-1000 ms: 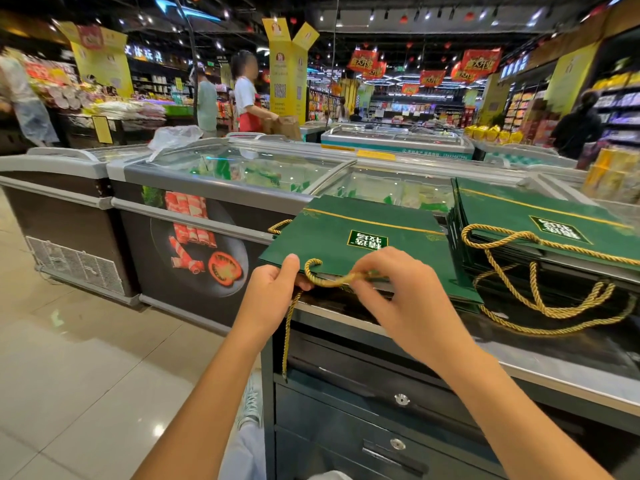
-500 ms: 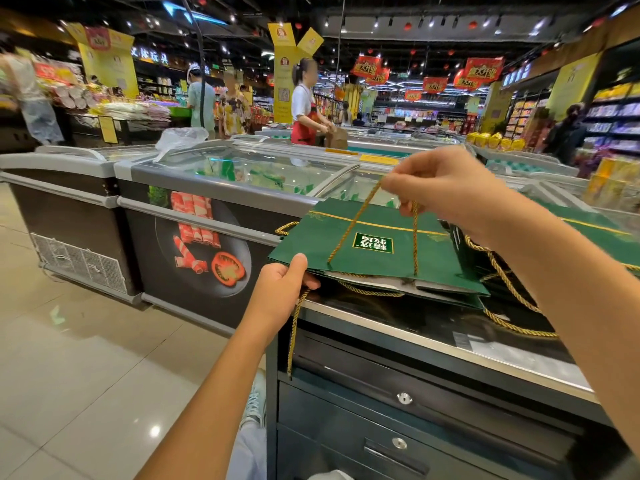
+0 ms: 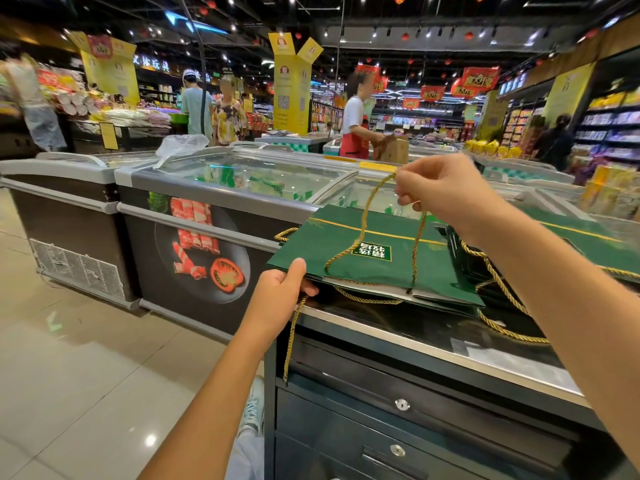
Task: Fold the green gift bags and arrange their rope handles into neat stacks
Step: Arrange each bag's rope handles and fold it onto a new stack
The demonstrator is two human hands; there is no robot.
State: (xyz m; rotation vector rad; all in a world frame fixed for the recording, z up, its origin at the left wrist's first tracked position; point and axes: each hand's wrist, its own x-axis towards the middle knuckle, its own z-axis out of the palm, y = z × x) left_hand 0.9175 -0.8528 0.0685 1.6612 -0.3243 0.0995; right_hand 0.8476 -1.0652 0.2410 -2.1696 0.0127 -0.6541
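Fingers of the right hand (image 3: 446, 192) pinch the gold rope handle (image 3: 367, 213), raised above the green gift bag (image 3: 367, 271); the left hand (image 3: 277, 292) grips the bag's near corner.

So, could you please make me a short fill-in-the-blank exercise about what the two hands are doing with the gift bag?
1. The right hand pinches a rope handle of the ___ gift bag.
2. The left hand grips that bag's near-left ___.
3. A second handle hangs down the cabinet front, below the ___ hand.
Missing words: green; corner; left.
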